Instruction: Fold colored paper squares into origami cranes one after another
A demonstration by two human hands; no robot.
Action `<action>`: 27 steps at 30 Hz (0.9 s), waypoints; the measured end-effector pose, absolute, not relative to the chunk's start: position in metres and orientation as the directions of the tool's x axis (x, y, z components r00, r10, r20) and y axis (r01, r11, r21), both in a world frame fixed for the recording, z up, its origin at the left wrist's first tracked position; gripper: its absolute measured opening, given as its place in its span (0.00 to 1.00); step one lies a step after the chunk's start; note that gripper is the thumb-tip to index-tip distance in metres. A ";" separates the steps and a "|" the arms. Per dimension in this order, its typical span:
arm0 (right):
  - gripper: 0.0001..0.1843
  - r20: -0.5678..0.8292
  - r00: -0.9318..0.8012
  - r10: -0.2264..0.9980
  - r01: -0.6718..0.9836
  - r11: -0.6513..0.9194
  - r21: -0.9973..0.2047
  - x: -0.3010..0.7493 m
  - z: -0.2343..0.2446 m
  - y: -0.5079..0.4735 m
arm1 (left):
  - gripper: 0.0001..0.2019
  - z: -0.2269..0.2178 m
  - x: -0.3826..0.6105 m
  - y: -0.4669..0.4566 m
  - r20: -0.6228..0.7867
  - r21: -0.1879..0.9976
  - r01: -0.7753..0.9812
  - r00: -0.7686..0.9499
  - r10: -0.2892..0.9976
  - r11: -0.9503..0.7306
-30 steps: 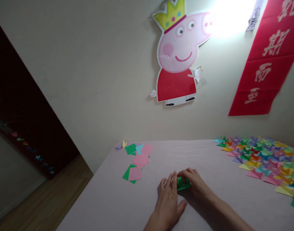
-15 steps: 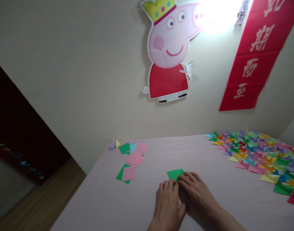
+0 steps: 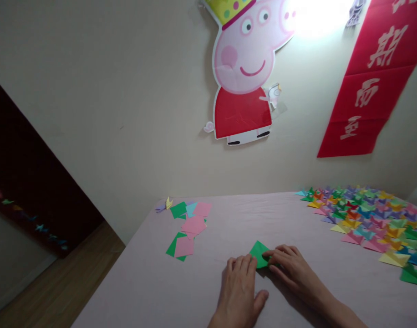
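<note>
A small green sheet of origami paper [image 3: 259, 255] lies on the pale pink table cover, one corner pointing away from me. My left hand [image 3: 241, 284] rests flat on the cover, its fingers stretched forward and their tips at the paper's left edge; its thumb stands apart. My right hand [image 3: 293, 269] has its thumb and forefinger closed at the paper's right corner, with the other fingers curled above. The fingertips hide the side corners of the sheet.
Loose pink, green and blue paper squares [image 3: 184, 246] lie to the left, with small folded paper pieces [image 3: 168, 203] behind. Rows of colourful folded paper figures [image 3: 365, 223] cover the right side. The wall [image 3: 92, 150] stands behind; the table's left edge drops to a wooden floor [image 3: 88, 264].
The green paper has turned so a corner points away. My right hand has shifted right, and its grip has moved to the right corner. The left hand stays nearly in place.
</note>
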State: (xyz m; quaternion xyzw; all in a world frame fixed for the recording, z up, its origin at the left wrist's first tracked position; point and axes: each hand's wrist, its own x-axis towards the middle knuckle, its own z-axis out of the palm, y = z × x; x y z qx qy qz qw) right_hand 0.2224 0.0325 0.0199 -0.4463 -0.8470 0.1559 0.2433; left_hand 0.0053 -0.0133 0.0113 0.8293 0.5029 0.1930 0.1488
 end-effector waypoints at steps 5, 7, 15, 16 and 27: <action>0.14 0.210 -0.253 0.944 0.735 0.329 -0.593 0.210 0.019 0.041 | 0.38 0.004 0.008 -0.014 0.152 0.435 0.798 0.391 0.908 -0.417; 0.14 0.142 -0.190 0.971 0.798 0.237 -0.554 0.204 0.021 0.048 | 0.37 0.005 0.010 -0.014 0.128 0.422 0.818 0.373 0.919 -0.391; 0.11 0.057 -0.100 0.993 0.886 0.116 -0.450 0.192 0.025 0.063 | 0.31 0.014 0.015 -0.008 0.102 0.377 0.833 0.397 0.912 -0.405; 0.11 0.049 -0.096 0.994 0.890 0.108 -0.443 0.191 0.025 0.064 | 0.31 0.013 0.016 -0.008 0.097 0.383 0.831 0.397 0.913 -0.403; 0.13 -0.019 -0.043 0.999 0.920 0.032 -0.391 0.186 0.028 0.071 | 0.33 0.015 0.015 -0.004 0.030 0.413 0.828 0.404 0.914 -0.380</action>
